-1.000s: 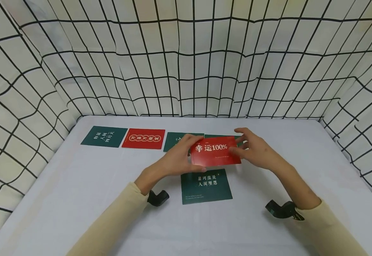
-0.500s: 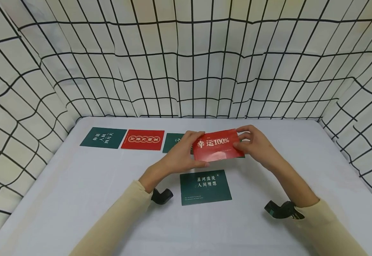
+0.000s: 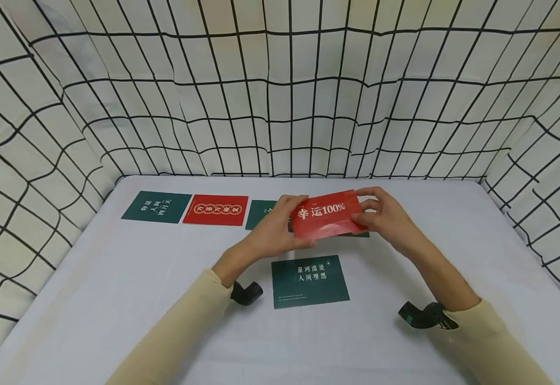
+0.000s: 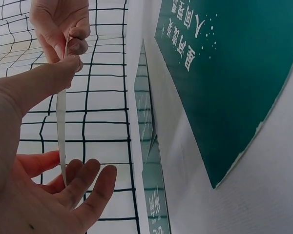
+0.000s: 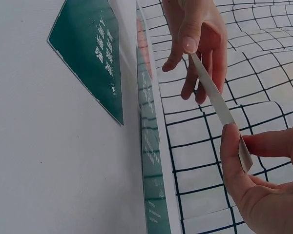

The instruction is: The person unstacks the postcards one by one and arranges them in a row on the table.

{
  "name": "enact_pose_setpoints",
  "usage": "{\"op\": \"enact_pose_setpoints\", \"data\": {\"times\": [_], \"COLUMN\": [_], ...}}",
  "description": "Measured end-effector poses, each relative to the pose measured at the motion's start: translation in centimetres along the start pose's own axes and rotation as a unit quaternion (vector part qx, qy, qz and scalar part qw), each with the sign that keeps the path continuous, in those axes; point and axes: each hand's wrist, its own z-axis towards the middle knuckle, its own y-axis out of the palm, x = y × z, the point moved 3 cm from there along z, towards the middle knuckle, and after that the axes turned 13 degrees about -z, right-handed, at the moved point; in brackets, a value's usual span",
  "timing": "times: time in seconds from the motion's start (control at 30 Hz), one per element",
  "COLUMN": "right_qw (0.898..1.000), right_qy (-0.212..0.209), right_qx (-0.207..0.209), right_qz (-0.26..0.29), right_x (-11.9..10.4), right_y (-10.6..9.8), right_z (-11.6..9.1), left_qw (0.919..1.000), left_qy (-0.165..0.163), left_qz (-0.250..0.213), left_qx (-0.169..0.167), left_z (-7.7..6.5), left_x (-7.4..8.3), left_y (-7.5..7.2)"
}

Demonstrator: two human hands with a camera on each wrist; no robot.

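Note:
A red postcard (image 3: 327,215) with white lettering is held up, slightly tilted, above the white table. My left hand (image 3: 274,229) holds its left end between thumb and fingers. At the other end my right hand (image 3: 384,218) pinches the card between thumb and fingertips. Both wrist views show this card (image 4: 61,122) edge-on, as a thin pale strip. Flat on the table, nearer me, lies a green postcard (image 3: 311,282). Behind the raised card are two more green postcards, one (image 3: 259,214) partly covered by my left hand, the other (image 3: 362,234) mostly hidden.
Further left in the back row lie a green postcard (image 3: 156,207) and a red postcard (image 3: 215,209). White walls with a black grid (image 3: 289,96) stand behind the table (image 3: 130,294) and at both sides.
The red postcard has risen a little and tilted, its right end higher. My right hand, earlier with fingers spread at its edge, now pinches it. The cards on the table stay put.

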Motion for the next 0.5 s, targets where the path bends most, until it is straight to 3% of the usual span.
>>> {"op": "enact_pose_setpoints", "data": {"times": [0.17,0.5], "right_qw": [1.000,1.000], "right_qy": [-0.005,-0.002], "right_qx": [-0.011,0.012], "right_qz": [0.022,0.016], "right_x": [0.00,0.35], "right_y": [0.03,-0.64], "right_z": [0.02,0.13], "left_qw": [1.0000,0.9996], "left_qy": [-0.004,-0.014], "left_qz": [-0.003,-0.020], "left_qx": [0.001,0.013], "left_z": [0.15,0.74], "left_x": [-0.02,0.29], "left_y": [0.01,0.33]}}
